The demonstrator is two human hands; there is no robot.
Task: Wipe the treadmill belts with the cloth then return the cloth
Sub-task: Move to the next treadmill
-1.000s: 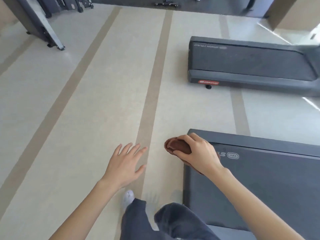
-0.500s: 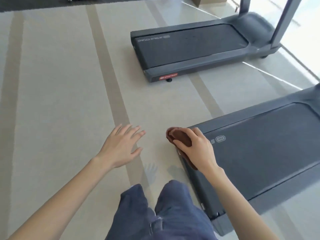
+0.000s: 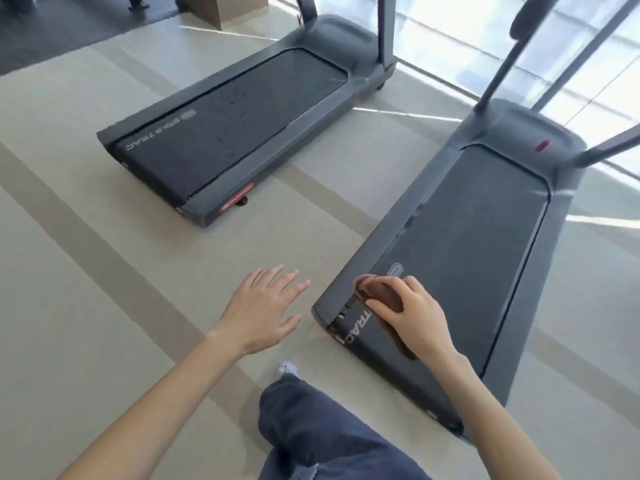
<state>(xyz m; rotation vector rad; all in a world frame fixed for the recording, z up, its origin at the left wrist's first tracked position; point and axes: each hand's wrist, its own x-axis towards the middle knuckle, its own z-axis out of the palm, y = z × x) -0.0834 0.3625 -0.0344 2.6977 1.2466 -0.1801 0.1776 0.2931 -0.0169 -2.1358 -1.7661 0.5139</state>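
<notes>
Right hand (image 3: pixel 412 317) gripped the brown cloth (image 3: pixel 379 294), fingers curled over it, at the rear corner of the near treadmill (image 3: pixel 467 244). Left hand (image 3: pixel 263 310) hovered over the floor (image 3: pixel 104 271), fingers spread, holding nothing. Second treadmill (image 3: pixel 225 133) stood beyond, well apart.

Count from here:
- 2 treadmills: far treadmill (image 3: pixel 332 32), near treadmill (image 3: pixel 519 123).
- 1 belt each, 2 total: far belt (image 3: pixel 225 140), near belt (image 3: pixel 467 254).
- 1 cloth (image 3: pixel 381 294), brown.
- 2 hands: left hand (image 3: pixel 263 313), right hand (image 3: pixel 415 320).
- 1 shoe (image 3: pixel 288 368), white.
- 1 cardboard box (image 3: pixel 221 8).
</notes>
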